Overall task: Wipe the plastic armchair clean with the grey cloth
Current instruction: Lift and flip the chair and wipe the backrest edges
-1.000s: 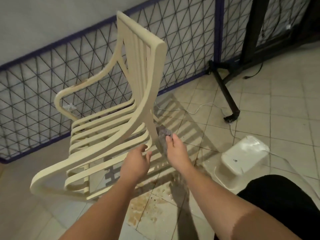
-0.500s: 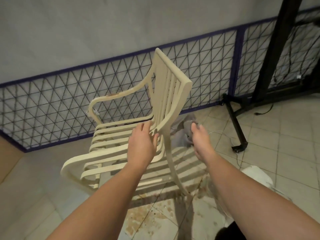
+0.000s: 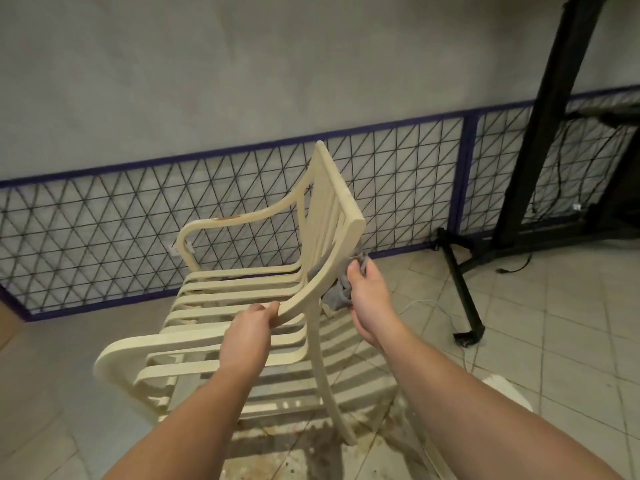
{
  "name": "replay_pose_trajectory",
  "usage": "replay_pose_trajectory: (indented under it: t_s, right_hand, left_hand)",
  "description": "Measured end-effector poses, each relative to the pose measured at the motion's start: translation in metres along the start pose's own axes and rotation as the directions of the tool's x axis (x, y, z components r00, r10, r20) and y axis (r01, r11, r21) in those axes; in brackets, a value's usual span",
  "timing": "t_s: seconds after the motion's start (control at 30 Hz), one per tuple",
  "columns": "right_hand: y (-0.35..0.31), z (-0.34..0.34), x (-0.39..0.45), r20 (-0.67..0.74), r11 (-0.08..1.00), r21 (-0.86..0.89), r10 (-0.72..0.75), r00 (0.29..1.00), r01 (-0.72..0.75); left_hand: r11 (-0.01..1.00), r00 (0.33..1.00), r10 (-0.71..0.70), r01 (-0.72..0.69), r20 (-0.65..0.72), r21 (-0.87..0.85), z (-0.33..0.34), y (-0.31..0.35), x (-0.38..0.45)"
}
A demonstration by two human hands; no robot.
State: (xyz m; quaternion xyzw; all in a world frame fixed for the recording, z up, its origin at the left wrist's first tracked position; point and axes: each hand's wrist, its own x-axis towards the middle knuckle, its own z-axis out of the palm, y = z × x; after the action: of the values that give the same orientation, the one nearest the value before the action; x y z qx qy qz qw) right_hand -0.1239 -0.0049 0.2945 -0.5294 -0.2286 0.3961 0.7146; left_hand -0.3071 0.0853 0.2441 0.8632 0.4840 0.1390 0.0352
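The cream plastic armchair (image 3: 242, 296) with a slatted seat and back stands on the tiled floor in the middle of the view, its backrest to the right. My left hand (image 3: 247, 336) grips the near armrest from below its curve. My right hand (image 3: 369, 301) holds the grey cloth (image 3: 337, 296), bunched up, and presses it against the rear side of the backrest near its lower edge. Part of the cloth is hidden behind the chair's back post.
A blue-framed wire mesh fence (image 3: 104, 237) runs along the grey wall behind the chair. A black metal stand (image 3: 464, 292) with a slanted post rises at the right. A white cable (image 3: 426, 303) lies on the tiles. Brown stains (image 3: 304, 445) mark the floor under the chair. A white object (image 3: 509, 393) lies at the right.
My right hand has carried the cloth upward along the back of the chair. My left hand has shifted its grip on the near armrest. The view has risen and pulled back.
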Motion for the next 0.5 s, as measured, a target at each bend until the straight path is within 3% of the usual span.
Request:
replay_pose_trajectory:
  t_s: [0.23,0.37,0.5]
  right_hand:
    - [0.004,0.069,-0.045,0.086,0.991,-0.090,-0.091,0.992,0.099]
    - [0.004,0.114,-0.078,0.295,0.969,-0.200,-0.084,0.952,0.147]
    - [0.011,0.140,-0.095,0.433,0.922,-0.325,-0.053,0.900,0.210]
  left_hand:
    - [0.982,0.986,-0.164,0.160,-0.031,-0.102,-0.026,-0.077,-0.020]
    - [0.952,0.955,-0.294,0.289,-0.042,-0.096,-0.050,-0.122,-0.034]
    - [0.972,0.974,-0.223,0.226,0.042,-0.072,-0.074,-0.150,-0.044]
